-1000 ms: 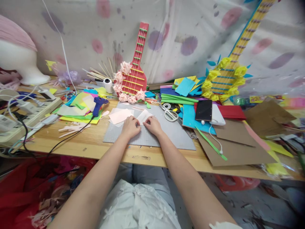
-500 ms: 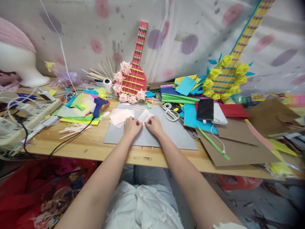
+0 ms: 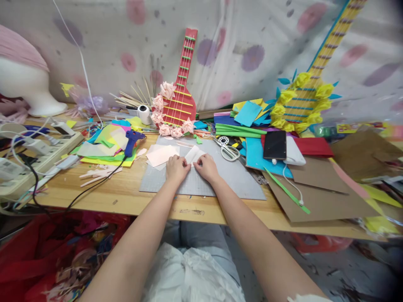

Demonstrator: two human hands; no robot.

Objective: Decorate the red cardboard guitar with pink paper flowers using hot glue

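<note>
A small pale pink piece of paper [image 3: 193, 154] lies over the grey cutting mat [image 3: 233, 182], its near edge pinched from both sides. My left hand [image 3: 177, 168] is closed on the left part of that edge, thumb and fingers together. Close beside it, my right hand [image 3: 206, 167] is closed on the right part. Fingertips hide some of the paper. Left of my left hand rest more pale pink paper sheets [image 3: 161, 155]. Scissors with pale handles [image 3: 230, 153] lie at the mat's upper right.
A blue glue gun [image 3: 132, 143] rests on coloured paper at left, its cord trailing over the table edge. Behind the mat stands a red paper guitar [image 3: 181, 105] with pink flowers. At right are a phone [image 3: 275, 145], cardboard [image 3: 321, 201] and a yellow flowered guitar [image 3: 299, 105].
The view has shifted slightly, so everything sits a little further right. Both hands keep the same pinch on the paper, with hardly any movement between them.
</note>
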